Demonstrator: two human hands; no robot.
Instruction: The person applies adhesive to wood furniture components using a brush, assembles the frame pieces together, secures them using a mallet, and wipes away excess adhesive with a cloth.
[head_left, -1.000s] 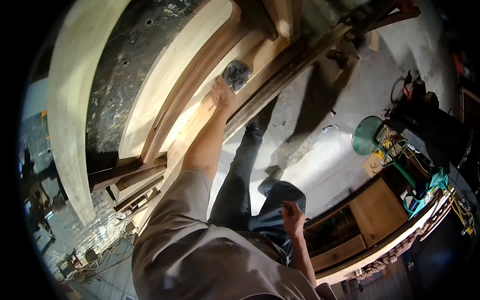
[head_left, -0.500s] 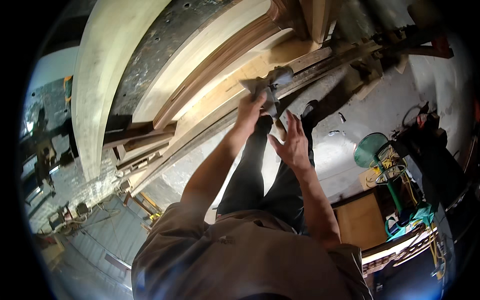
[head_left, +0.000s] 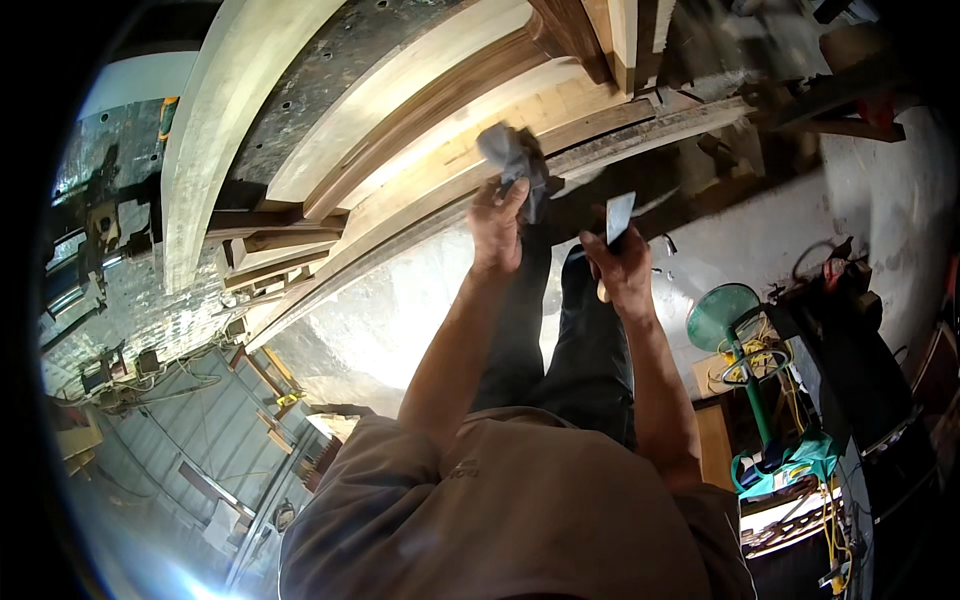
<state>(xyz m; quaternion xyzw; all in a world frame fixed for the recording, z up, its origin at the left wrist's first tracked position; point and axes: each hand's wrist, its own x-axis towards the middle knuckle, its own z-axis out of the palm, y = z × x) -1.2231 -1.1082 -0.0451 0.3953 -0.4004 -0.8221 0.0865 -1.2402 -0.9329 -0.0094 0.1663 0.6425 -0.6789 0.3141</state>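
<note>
My left hand (head_left: 497, 228) is closed around a crumpled grey rag (head_left: 514, 158), held up in front of the long wooden pieces. To its right, my right hand (head_left: 624, 268) grips a putty knife. Its flat, pale metal blade (head_left: 620, 213) points away from me, and a bit of light wooden handle shows below the fingers. The two hands are apart, and the rag does not touch the blade. Just beyond the rag lies a curved wooden frame with a dark brown rail (head_left: 430, 110) and pale boards.
A long pale curved board (head_left: 215, 130) lies at the far left on a dark metal surface with holes. A beam edge (head_left: 400, 225) runs across before me. On the right stand a green lamp (head_left: 722, 315), yellow cords and a teal bag (head_left: 800, 465).
My right hand was open beside the rag and handle; now it grips the putty knife, drawn away to the right. My left hand keeps the rag, shifted slightly left.
</note>
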